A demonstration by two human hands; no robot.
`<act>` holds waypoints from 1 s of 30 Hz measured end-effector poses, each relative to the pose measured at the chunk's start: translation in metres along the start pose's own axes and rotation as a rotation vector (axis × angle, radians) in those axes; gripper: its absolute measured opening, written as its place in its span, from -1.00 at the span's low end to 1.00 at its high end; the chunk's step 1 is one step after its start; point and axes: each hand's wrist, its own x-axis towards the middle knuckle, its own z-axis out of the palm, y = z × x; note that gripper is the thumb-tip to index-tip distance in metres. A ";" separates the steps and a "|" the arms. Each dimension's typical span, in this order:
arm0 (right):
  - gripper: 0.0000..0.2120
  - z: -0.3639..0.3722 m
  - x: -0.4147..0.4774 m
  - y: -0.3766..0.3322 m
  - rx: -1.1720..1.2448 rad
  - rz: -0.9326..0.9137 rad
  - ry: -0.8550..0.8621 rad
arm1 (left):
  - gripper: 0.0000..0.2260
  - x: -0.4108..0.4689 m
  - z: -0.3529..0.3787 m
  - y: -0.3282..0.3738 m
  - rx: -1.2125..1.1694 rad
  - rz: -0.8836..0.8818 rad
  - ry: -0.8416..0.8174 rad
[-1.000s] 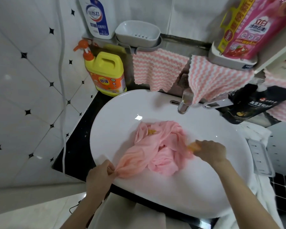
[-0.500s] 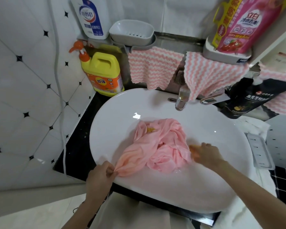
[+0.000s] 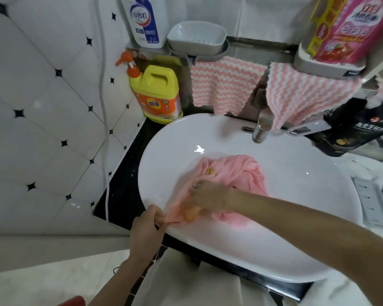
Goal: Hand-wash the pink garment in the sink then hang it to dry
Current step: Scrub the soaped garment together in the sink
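1. A pink garment of thin fabric (image 3: 250,173) is seen lying crumpled in the bowl of a white oval ceramic sink (image 3: 296,228), towards its left half and below a chrome tap (image 3: 261,129).
2. One corner of the garment is drawn out to the sink's near left rim, where it is pinched between the curled fingers and thumb of the left hand (image 3: 146,230).
3. The right hand (image 3: 208,197) is laid across the stretched part of the garment, just beside the left hand; a yellow-orange lump (image 3: 191,214) is gripped under it and pressed against the fabric, though the hand is blurred and single fingers cannot be told apart.
4. A smaller yellow smear (image 3: 210,171) is visible on the garment's far folds.
5. The sink is set into a black counter (image 3: 122,191).
6. A yellow plastic jug with an orange pump (image 3: 157,96) is stood at the counter's back left corner, just beside the sink's rim.
7. Two pink-and-white zigzag cloths (image 3: 223,85) are hung from a rail behind the tap.
8. On the shelf above, a grey plastic soap dish (image 3: 197,36) is placed beside a white-and-blue bottle (image 3: 145,21); a pink printed pouch (image 3: 345,27) is held in another grey tray at the right.
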 end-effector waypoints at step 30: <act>-0.55 -0.029 -0.020 0.004 0.669 0.537 0.114 | -0.50 -0.005 0.007 -0.011 -0.036 0.154 0.098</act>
